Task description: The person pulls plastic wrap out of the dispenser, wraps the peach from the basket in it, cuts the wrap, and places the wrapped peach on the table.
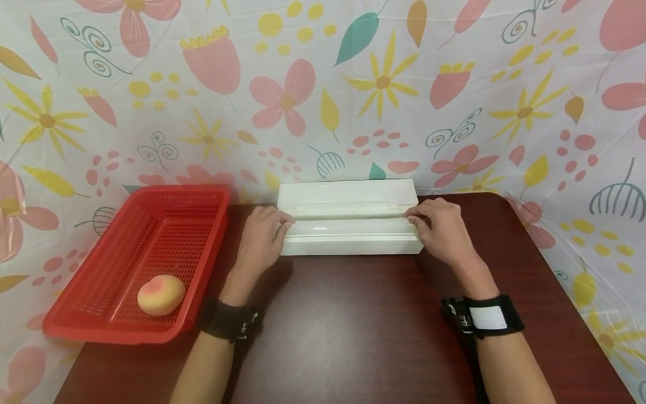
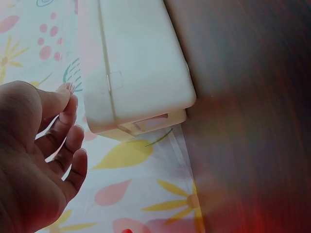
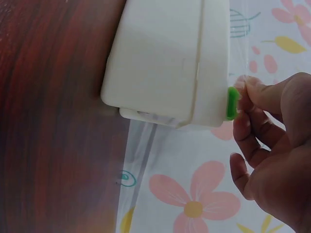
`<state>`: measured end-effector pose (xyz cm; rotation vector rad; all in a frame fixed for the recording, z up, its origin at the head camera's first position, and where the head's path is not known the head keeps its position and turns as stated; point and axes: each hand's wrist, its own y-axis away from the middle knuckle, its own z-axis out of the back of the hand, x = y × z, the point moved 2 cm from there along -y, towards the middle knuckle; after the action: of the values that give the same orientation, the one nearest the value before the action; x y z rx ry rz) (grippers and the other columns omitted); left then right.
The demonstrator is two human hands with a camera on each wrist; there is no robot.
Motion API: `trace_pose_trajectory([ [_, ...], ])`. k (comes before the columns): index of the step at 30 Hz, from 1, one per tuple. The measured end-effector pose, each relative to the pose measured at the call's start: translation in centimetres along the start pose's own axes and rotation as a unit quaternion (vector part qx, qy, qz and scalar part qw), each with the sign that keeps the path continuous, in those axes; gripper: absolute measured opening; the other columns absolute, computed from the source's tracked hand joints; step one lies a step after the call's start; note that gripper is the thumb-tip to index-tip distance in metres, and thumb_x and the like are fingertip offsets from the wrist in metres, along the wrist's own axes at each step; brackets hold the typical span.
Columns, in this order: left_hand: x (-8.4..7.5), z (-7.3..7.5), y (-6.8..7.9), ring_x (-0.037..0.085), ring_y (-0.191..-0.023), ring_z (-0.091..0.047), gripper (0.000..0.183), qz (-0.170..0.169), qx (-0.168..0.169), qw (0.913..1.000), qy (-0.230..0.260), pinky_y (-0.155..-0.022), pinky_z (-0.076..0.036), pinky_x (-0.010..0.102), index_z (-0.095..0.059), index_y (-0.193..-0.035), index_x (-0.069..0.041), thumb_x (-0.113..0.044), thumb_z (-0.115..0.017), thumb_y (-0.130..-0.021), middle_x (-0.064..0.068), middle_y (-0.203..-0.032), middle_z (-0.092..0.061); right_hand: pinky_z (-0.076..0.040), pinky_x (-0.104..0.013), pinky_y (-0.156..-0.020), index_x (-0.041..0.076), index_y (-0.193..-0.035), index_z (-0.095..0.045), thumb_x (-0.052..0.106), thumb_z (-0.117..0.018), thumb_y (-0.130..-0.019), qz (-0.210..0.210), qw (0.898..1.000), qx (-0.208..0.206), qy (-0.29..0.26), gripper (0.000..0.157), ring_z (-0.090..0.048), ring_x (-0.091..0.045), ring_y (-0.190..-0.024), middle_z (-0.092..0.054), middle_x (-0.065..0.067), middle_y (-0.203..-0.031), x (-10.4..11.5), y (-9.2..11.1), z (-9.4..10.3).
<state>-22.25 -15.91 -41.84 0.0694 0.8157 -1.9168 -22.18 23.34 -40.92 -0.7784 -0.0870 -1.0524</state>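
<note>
A long white plastic-wrap dispenser box [image 1: 351, 245] lies at the back of the dark table, its white lid [image 1: 348, 194] raised behind it. My left hand [image 1: 262, 233] is at the box's left end, thumb and forefinger pinching the edge of a clear, barely visible sheet of plastic wrap. At the right end my right hand [image 1: 441, 229] pinches the wrap's other corner between thumb and fingertips. In the right wrist view, a small green piece [image 3: 233, 103] sits on the box's edge beside these fingertips. The remaining fingers of both hands are loosely bent.
A red plastic basket [image 1: 209, 269] stands to the left, partly over the table's edge, with a peach-like fruit [image 1: 161, 294] in it. Flower-patterned cloth [image 1: 303, 151] hangs behind and around the dark wooden table [image 1: 343, 325].
</note>
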Motion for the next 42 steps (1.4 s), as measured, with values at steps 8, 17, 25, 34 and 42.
trace_pose_trajectory([
  [8,-0.4,0.7,-0.2,0.028,-0.1,-0.06,0.012,0.005,0.003,1.0,0.001,-0.094,-0.048,0.043,-0.079,-0.108,-0.009,-0.007,-0.075,-0.097,0.006,-0.102,-0.075,-0.04,-0.044,-0.079,0.003,-0.097,-0.08,-0.004,-0.076,-0.093,0.009,1.0,-0.008,-0.005,0.009,-0.059,-0.029,-0.086,-0.072,-0.01,-0.089,0.3,-0.1,0.6],
  [17,-0.7,1.1,-0.3,0.025,-0.095,-0.064,0.012,0.012,-0.002,0.9996,0.026,-0.089,-0.054,0.04,-0.079,-0.108,-0.009,-0.006,-0.076,-0.096,0.005,-0.099,-0.072,-0.04,-0.039,-0.076,0.005,-0.098,-0.079,-0.001,-0.076,-0.095,-0.011,1.0,-0.009,-0.008,0.007,-0.057,-0.026,-0.09,-0.072,-0.008,-0.09,0.5,-0.1,1.0],
  [25,-0.9,1.4,-0.1,0.022,-0.087,-0.062,0.013,0.023,0.002,0.9991,0.036,-0.083,-0.055,0.038,-0.079,-0.109,-0.009,-0.006,-0.076,-0.097,0.004,-0.099,-0.069,-0.043,-0.041,-0.078,0.005,-0.098,-0.079,-0.002,-0.076,-0.095,-0.013,1.0,-0.009,-0.006,0.008,-0.059,-0.028,-0.095,-0.072,-0.008,-0.091,0.6,0.0,1.2],
  [34,-1.3,1.9,0.1,0.021,-0.083,-0.058,0.013,0.019,-0.008,0.9986,0.048,-0.076,-0.051,0.035,-0.079,-0.108,-0.009,-0.005,-0.076,-0.096,0.003,-0.098,-0.069,-0.042,-0.04,-0.079,0.005,-0.097,-0.079,-0.002,-0.076,-0.094,-0.004,1.0,-0.016,-0.008,0.008,-0.06,-0.028,-0.094,-0.072,-0.008,-0.09,0.7,0.0,1.4],
  [42,-1.3,2.1,0.2,0.022,-0.09,-0.063,0.013,0.014,-0.013,0.9985,0.052,-0.084,-0.054,0.039,-0.079,-0.108,-0.009,-0.004,-0.076,-0.096,0.004,-0.099,-0.07,-0.042,-0.041,-0.08,0.005,-0.097,-0.079,-0.002,-0.076,-0.095,0.0,1.0,-0.018,-0.01,0.007,-0.061,-0.028,-0.095,-0.071,-0.007,-0.089,1.0,0.0,1.6],
])
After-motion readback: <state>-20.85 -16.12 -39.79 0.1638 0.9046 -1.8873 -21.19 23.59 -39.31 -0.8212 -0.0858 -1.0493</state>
